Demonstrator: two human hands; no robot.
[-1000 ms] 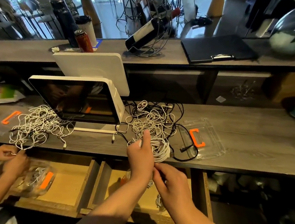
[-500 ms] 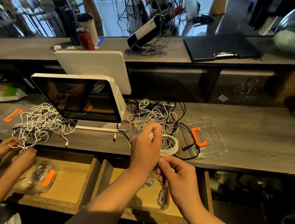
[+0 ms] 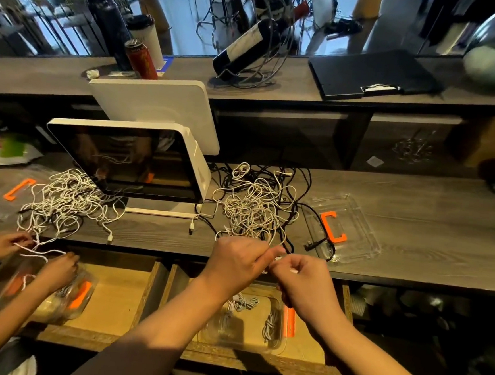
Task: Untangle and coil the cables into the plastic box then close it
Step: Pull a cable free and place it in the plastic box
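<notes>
Both hands are held together at the near edge of the counter (image 3: 417, 200), above an open drawer (image 3: 310, 352). Left hand (image 3: 235, 265) is curled, fingertips pinched on a white cable (image 3: 277, 258) where it meets the right hand. Right hand (image 3: 301, 280) is curled too, thumb and fingers pinched on the same white cable; a short white bit is seen at its fingers. How much cable is gathered inside the hands cannot be told.

Just behind the hands, a tangle of white and black cables (image 3: 256, 205) is spread on the counter. A black plug end (image 3: 312, 245) is seen at the tangle's right, lying over the edge of a clear lid (image 3: 364, 226) with an orange handle (image 3: 333, 226). Below the hands, a clear plastic box (image 3: 217, 327) is set in the drawer, open, with an orange latch (image 3: 289, 322) on its right side and a few coiled pale cables (image 3: 269, 325) inside.

A white-framed screen (image 3: 130, 160) is stood on the counter left of the tangle. Further left, a second pile of white cables (image 3: 64, 202) is seen, with another orange handle (image 3: 18, 188) beside it. Another person's hands (image 3: 56, 270) are seen at far left, with a white cord held over a second clear box (image 3: 78, 295). A bottle in a wire holder (image 3: 248, 45) and a red can (image 3: 141, 57) are seen on the upper shelf.
</notes>
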